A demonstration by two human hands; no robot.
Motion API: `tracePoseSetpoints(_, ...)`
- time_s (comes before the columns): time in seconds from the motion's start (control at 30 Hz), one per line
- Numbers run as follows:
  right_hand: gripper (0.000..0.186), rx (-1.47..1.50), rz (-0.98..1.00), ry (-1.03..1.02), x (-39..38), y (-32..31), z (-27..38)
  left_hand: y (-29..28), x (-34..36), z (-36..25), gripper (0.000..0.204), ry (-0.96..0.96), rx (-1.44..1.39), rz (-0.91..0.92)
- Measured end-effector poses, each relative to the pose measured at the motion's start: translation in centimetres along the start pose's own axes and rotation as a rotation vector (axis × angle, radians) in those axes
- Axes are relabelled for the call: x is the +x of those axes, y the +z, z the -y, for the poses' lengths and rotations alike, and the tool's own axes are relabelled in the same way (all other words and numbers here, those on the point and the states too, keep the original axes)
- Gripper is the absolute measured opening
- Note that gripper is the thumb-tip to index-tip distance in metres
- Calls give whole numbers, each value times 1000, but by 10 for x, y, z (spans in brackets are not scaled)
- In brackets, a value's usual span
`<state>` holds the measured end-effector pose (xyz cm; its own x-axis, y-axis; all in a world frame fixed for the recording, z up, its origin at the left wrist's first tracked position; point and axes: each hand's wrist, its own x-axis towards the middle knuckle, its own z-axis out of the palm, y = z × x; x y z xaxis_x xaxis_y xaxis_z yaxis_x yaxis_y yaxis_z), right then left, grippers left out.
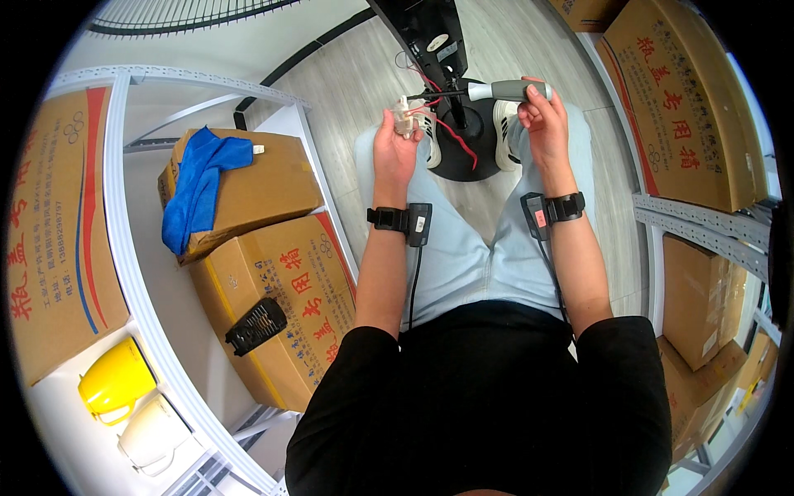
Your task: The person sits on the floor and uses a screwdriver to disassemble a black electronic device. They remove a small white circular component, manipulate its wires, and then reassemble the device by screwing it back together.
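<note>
In the head view we take the round black base point(455, 165) between the shoes point(504, 136) as our landmark. Left of it, our left hand point(395, 157) pinches the small whitish fitting point(405, 121) between thumb and fingers. Right of the base, our right hand point(546, 124) has thumb and fingertips closed around the end of the screwdriver point(513, 90)'s grey handle, and its dark shaft runs leftward past the far side of the base to the fitting. We cannot tell whether the tip is seated in a screw. The red wire point(453, 132) hangs loose over the base.

We judge the step in hand to be screwdriver work on that fitting. To do it well, we should keep the shaft in line with the screw, press lightly before turning, and brace the fitting so that it cannot twist. Our left fingertips should stay off the tip's path in case it slips, and the wire should stay slack, clear of the shaft.
</note>
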<state>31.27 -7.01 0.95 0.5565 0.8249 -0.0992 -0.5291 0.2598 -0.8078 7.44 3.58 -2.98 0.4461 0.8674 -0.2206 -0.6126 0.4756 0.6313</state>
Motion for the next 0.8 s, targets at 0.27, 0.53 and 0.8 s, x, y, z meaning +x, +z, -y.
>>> tracePoseSetpoints(0.27,31,45,-12,-1,-3,1,3,-1,-3,-1,33,12,-93,88)
tracePoseSetpoints(0.53,31,168,-22,24,4,-11,-1,2,0,-6,47,-93,-240,131)
tracePoseSetpoints(0.8,33,101,11,19,1,-4,1,3,-1,-7,55,-49,-149,91)
